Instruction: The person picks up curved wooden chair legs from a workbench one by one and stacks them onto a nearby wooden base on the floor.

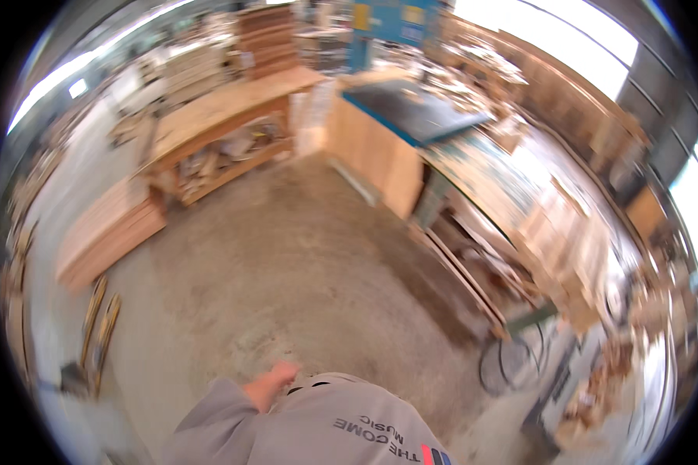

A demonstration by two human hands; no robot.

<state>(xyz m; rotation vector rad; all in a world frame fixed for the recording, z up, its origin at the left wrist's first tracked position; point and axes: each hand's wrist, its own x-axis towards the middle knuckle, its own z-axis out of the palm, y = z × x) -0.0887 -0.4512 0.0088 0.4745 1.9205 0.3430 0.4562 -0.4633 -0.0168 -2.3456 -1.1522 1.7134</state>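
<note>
My left hand (pixel 274 383) hangs low beside my waist, just past the cuff of a light grey sleeve. Motion smears its fingers, so their pose does not show. No object can be made out in it. My right hand is out of sight. Ahead to the right stands a machine with a dark, blue-edged table (pixel 411 108) and a wooden cabinet side (pixel 368 147). Joined to its near side is a worn wooden bench top (pixel 485 178), with light boards (pixel 570 244) piled at the end.
A wooden workbench (pixel 217 105) with a cluttered lower shelf stands ahead left. Beside it lies a low stack of boards (pixel 112 229). Two yellowish pallet-truck forks (pixel 99 333) rest on the floor at left. Cables (pixel 512 364) coil under the right bench. Concrete floor (pixel 287 256) lies between.
</note>
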